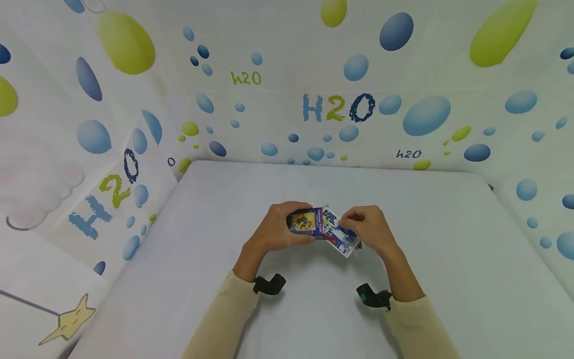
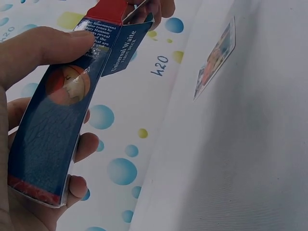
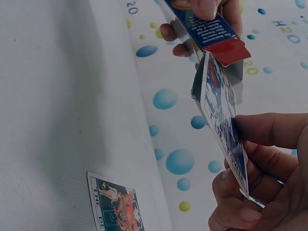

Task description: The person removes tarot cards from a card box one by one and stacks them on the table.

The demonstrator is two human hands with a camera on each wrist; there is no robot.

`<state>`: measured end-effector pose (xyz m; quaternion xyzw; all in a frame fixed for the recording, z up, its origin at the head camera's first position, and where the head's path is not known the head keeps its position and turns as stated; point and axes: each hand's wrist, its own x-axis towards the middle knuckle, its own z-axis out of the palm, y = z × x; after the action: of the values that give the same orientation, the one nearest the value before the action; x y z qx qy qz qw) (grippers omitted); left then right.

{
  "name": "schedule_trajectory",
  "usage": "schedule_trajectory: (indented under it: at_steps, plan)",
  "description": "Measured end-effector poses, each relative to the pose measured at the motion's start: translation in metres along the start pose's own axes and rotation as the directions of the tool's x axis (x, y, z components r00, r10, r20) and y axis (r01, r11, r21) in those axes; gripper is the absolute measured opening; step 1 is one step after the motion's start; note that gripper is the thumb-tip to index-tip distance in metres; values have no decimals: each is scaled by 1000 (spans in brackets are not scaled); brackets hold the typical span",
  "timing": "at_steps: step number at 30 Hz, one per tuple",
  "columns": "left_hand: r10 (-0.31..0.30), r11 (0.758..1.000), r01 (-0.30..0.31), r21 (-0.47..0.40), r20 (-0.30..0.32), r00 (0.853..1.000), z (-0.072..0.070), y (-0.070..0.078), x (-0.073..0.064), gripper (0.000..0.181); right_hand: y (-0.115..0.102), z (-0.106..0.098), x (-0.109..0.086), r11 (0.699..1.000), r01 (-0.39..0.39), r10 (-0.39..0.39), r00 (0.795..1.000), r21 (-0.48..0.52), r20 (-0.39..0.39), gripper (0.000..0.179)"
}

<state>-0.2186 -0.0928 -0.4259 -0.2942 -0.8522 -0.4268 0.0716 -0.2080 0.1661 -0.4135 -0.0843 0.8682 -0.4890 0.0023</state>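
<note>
White table (image 1: 471, 249), with a pale backdrop (image 1: 278, 119) behind it, printed with blue and green drops and H2O lettering. Cream sleeves (image 1: 221, 316) on both arms.

Left hand (image 1: 278, 227): wrapped round a dark blue card box (image 1: 305, 223), held up off the table. Thumb along one face, fingers curled behind. Box mouth points toward the other hand; a red flap (image 3: 230, 50) and a lettered flap (image 2: 127, 50) stick out there.

Right hand (image 1: 369, 224): thumb and fingers narrow, pinching a picture card (image 1: 338, 234) right at the box mouth. Card slants across the box's line. Cannot tell whether the pinch holds one card or a thin stack, nor how much, if any, sits inside the mouth.

Loose card (image 3: 118, 207): face up on the table, below the hands, apart from the box. Title starts "THE DE".

Handling, as I judge it: either way through the mouth, the card wants squaring to the box first; at this slant a corner could snag on a flap or bend. Flaps best kept folded well back. Light pinch by the edges, no bowing. Left grip firm enough to steady the box, not so hard that the cardboard walls squeeze inward. Mouth level or tipped up, lest anything inside slide out.
</note>
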Motion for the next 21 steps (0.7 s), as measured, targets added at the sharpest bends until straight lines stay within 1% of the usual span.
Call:
schedule_trajectory:
  at_steps: [5,12,21]
  plan:
    - [13,1000,-13,5,-18,1000,-1,-1,1,67,1,1,2,1000,-13,13,1000,18,0,13]
    - [-7,1000,7,1,-11,1000,-2,0,2,68,4,2,3,1000,-22,22,1000,10,-3,15]
    - [8,1000,-8,-11,-22,1000,0,-1,0,68,4,3,2,1000,-17,17,1000,8,7,16]
